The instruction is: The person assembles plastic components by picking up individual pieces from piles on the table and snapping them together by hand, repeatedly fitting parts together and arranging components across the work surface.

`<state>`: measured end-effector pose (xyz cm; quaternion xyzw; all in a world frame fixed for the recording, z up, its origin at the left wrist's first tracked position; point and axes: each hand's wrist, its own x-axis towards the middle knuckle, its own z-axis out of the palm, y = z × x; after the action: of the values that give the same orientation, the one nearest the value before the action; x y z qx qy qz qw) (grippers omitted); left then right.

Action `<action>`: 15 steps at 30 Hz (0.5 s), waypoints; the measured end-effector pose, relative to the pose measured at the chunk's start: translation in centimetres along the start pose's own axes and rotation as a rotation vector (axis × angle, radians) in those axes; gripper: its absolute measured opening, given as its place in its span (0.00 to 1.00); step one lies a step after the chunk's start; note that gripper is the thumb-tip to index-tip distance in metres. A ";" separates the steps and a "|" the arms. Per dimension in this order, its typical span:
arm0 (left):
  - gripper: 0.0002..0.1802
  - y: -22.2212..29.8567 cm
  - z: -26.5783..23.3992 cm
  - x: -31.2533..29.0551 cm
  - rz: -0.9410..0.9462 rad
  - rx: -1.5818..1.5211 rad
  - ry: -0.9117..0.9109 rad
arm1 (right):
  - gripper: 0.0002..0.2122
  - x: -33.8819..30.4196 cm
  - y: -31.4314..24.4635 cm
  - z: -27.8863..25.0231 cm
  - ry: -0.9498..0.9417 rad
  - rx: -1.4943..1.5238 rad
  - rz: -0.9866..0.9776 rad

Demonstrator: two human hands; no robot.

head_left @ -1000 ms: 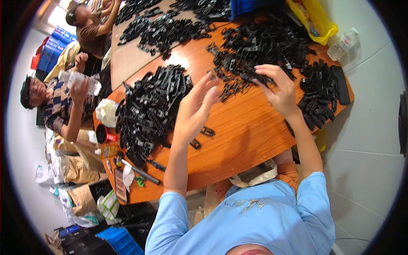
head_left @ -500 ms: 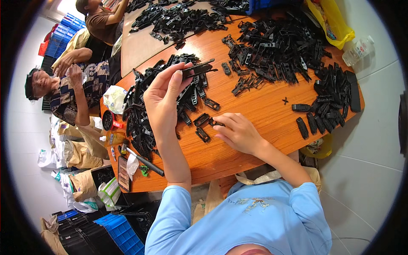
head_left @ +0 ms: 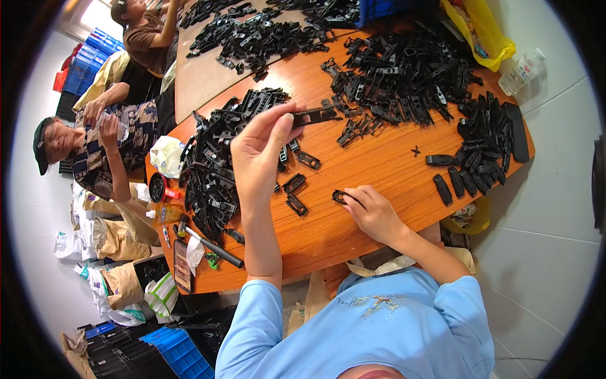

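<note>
My left hand (head_left: 262,142) is raised over the table, its thumb and fingers pinching a long, thin black plastic part (head_left: 315,115) that points right. Lower and to the right, my right hand (head_left: 374,216) grips a small black plastic frame (head_left: 341,197) by one end, close to the tabletop. Two similar frames (head_left: 295,194) lie between my hands. Behind my left forearm spreads a pile of black plastic parts (head_left: 214,158), partly hidden by that arm.
Ahead are a heap of black parts (head_left: 404,76) and another pile on a beige board (head_left: 196,69). Longer black pieces (head_left: 483,142) lie at the right beside a clear bottle (head_left: 522,71). A phone (head_left: 183,265) and a black-handled tool (head_left: 218,247) lie front left. Two people sit at left.
My right hand has drawn one small frame toward me and to the right, away from the other two. My left hand has shifted slightly right, and its long part has turned.
</note>
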<state>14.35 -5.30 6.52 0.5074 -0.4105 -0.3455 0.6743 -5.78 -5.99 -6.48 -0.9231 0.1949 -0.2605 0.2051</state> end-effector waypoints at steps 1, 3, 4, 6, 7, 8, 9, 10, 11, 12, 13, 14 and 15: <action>0.12 -0.2 0.4 0.0 -0.020 0.024 -0.008 | 0.12 0.1 0.0 -0.3 0.017 0.037 0.072; 0.12 -0.7 1.2 -0.1 -0.020 0.021 -0.044 | 0.11 0.6 0.3 -1.8 0.078 0.522 0.400; 0.12 -1.3 1.8 -0.2 -0.040 0.002 -0.030 | 0.11 0.9 0.5 -2.6 0.127 1.022 0.724; 0.11 -1.9 2.6 0.0 -0.060 0.016 -0.051 | 0.11 1.6 1.1 -4.2 0.312 1.263 0.685; 0.11 -1.9 2.5 -0.2 -0.043 0.057 -0.056 | 0.11 2.1 0.9 -5.2 0.467 1.519 0.617; 0.11 -2.2 2.1 -0.5 -0.030 0.131 -0.111 | 0.09 2.8 0.6 -5.9 0.531 1.549 0.549; 0.11 -2.5 2.0 -0.7 -0.018 0.169 -0.150 | 0.09 3.3 0.1 -6.6 0.547 1.547 0.536; 0.12 -2.3 2.3 -0.9 -0.057 0.182 -0.221 | 0.09 3.6 -0.2 -7.6 0.612 1.162 0.414; 0.12 -2.1 2.5 -1.1 -0.096 0.196 -0.290 | 0.09 3.8 -0.2 -8.2 0.656 0.776 0.298; 0.14 -2.5 2.6 -1.2 -0.155 0.143 -0.320 | 0.09 3.8 0.1 -8.7 0.663 0.472 0.214; 0.15 -2.6 3.0 -1.2 -0.217 0.091 -0.344 | 0.09 3.9 0.2 -9.0 0.673 0.468 0.212; 0.18 -2.5 3.4 -1.4 -0.219 0.062 -0.394 | 0.09 4.0 0.2 -9.3 0.699 0.335 0.129; 0.18 -2.1 3.7 -1.6 -0.215 0.065 -0.398 | 0.09 4.1 0.2 -9.5 0.720 0.203 0.047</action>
<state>10.24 -5.90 4.68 0.4913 -0.4898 -0.4954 0.5227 -7.97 -10.72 2.45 -0.7426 0.2488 -0.5817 0.2197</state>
